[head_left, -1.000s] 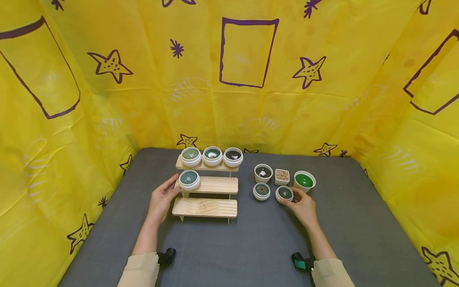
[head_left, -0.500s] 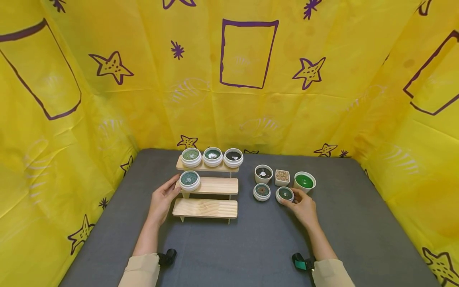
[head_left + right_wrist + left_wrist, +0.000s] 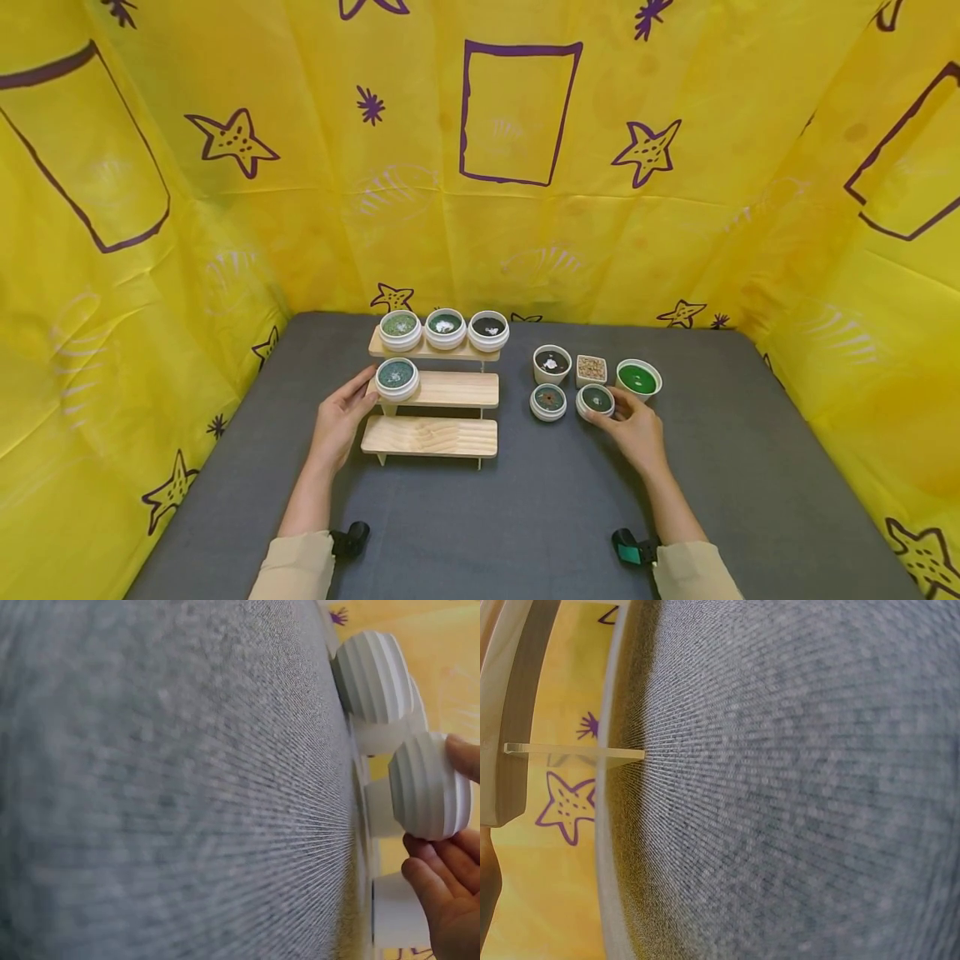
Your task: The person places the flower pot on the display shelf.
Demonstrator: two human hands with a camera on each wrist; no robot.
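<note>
In the head view, my left hand (image 3: 337, 423) is at the left end of the stand's middle shelf (image 3: 457, 388). Thumb and forefinger straddle the left side of a small white bowl with a teal inside (image 3: 397, 379). The left wrist view shows little but the underside of a wooden shelf (image 3: 514, 750) and table cloth. My right hand (image 3: 636, 432) pinches a small white ribbed bowl with a dark green inside (image 3: 596, 402). Seen from the right wrist, this ribbed bowl (image 3: 429, 787) stands out from the cloth, thumb on one side and fingers on the other.
Three white bowls (image 3: 444, 328) line the top shelf; the lowest shelf (image 3: 429, 436) is bare wood. Around the right hand stand a brown-centred bowl (image 3: 547, 402), a dark-filled cup (image 3: 552, 364), a square dish of grains (image 3: 592, 370) and a green cup (image 3: 638, 379). Yellow cloth walls (image 3: 495, 242) surround the table.
My right hand and its dark green bowl have shifted slightly away from me, towards the square dish. My left hand and the stand stay in place.
</note>
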